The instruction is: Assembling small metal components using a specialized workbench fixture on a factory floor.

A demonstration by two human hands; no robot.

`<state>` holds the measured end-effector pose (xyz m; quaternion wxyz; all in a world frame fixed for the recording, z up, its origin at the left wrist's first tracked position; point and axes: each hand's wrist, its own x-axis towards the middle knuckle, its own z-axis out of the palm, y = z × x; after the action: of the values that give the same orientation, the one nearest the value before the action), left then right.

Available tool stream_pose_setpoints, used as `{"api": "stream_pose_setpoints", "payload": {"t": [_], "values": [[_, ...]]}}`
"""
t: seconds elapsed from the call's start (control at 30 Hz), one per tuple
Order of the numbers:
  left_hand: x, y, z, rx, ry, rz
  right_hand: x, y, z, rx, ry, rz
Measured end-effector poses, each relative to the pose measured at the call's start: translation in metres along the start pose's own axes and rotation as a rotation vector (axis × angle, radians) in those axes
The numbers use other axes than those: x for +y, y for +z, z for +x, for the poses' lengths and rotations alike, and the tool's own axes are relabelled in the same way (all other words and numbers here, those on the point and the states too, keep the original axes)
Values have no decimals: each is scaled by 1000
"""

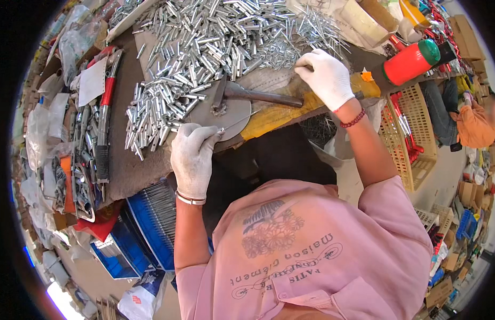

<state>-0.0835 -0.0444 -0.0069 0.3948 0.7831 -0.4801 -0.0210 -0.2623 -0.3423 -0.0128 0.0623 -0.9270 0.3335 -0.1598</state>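
Observation:
My left hand (192, 158), in a white glove, pinches a thin metal rod (241, 120) that slants up to the right over a round metal plate (238, 111). On that plate rests a hammer (263, 97), its head at the left and its handle pointing right. My right hand (328, 79), also gloved, has its fingertips closed together beside a heap of small metal pins (279, 53). Whatever those fingertips may hold is too small to make out. Beyond both hands spreads a large pile of shiny metal tubes (205, 48), reaching down toward my left hand.
Yellow tape (274, 121) covers the bench's near edge. A red bottle with a green cap (411, 62) lies at the right, above a yellow plastic crate (412, 133). Tools with red-and-black handles (104, 117) lie at the left, over blue bins (154, 218). Another person (474, 122) sits far right.

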Motion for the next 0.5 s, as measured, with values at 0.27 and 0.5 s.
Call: {"api": "stream_pose_setpoints", "payload": {"t": [0.27,0.5], "values": [[1,1,0,16,6,-44,-10,8,11,-51,100,56],[-4,2,0,67,47,-54,-30,2,7,-79,-35,441]]}}
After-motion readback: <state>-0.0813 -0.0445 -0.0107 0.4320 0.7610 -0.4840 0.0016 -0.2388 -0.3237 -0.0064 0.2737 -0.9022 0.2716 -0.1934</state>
